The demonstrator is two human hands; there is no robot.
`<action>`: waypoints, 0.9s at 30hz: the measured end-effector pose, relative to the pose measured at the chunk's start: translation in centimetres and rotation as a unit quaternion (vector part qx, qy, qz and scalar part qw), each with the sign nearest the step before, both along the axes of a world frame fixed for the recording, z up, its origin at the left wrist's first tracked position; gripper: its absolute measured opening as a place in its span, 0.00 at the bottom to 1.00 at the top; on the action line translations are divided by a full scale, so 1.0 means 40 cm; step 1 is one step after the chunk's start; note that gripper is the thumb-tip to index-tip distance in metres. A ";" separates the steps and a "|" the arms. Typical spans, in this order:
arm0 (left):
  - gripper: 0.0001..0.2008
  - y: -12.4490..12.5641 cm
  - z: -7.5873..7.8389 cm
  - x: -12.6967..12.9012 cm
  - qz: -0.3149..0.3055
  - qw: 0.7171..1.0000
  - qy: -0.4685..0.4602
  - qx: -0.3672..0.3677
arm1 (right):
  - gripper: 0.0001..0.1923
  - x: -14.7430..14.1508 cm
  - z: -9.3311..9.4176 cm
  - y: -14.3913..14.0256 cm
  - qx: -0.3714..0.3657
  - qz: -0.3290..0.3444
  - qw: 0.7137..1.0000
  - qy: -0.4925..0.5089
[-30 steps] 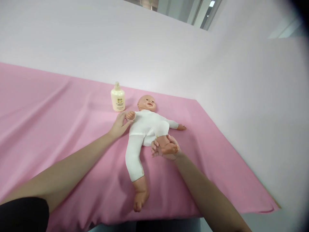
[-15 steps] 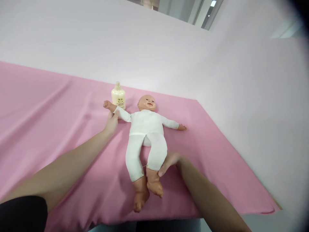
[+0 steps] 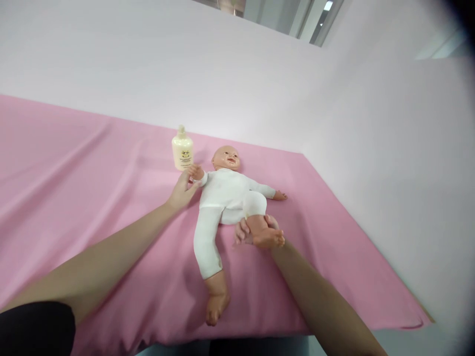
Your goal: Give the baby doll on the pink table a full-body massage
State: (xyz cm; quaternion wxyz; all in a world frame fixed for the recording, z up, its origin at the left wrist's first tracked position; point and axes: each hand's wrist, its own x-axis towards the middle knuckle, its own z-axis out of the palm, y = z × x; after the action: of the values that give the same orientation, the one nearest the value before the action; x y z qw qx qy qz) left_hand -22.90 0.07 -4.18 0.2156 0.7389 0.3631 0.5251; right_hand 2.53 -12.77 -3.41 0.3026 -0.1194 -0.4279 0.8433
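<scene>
Pink cloth (image 3: 92,188) covers the table in front of a plain white wall. On it a baby doll (image 3: 226,193) in a white suit lies on its back, head toward the wall. Just beside its head stands a cream lotion bottle (image 3: 182,154). One doll arm is bent at the wrist, pinched by the left hand (image 3: 182,193). One bare foot is raised with its knee bent, gripped by the right hand (image 3: 256,232), while the other leg lies flat.
</scene>
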 end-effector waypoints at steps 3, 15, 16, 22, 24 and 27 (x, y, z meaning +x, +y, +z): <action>0.19 -0.022 0.014 0.002 -0.026 0.989 0.116 0.084 | 0.27 0.004 0.009 0.009 -0.013 -0.063 0.998 0.022; 0.19 -0.034 0.023 0.003 -0.052 0.970 0.198 0.128 | 0.23 -0.003 0.027 -0.001 -0.085 -0.128 0.988 -0.020; 0.19 -0.033 0.022 0.004 -0.043 0.975 0.180 0.119 | 0.24 -0.002 0.023 0.001 -0.072 -0.116 0.991 -0.011; 0.20 0.004 -0.001 0.000 0.015 1.000 -0.009 -0.019 | 0.30 0.004 -0.002 -0.009 0.029 0.040 0.999 -0.011; 0.21 0.020 -0.008 -0.004 0.029 0.994 -0.080 -0.068 | 0.29 0.012 0.002 -0.015 0.052 0.096 0.992 -0.066; 0.22 0.038 -0.016 -0.011 0.036 0.983 -0.156 -0.095 | 0.23 0.021 0.023 -0.019 0.099 0.174 0.961 -0.192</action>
State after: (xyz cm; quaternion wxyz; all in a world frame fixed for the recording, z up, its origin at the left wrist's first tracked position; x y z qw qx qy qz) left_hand -23.36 1.60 -4.82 0.3196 0.6105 0.4001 0.6042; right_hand 3.36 -13.53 -2.48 0.0740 -0.1726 -0.5731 0.7977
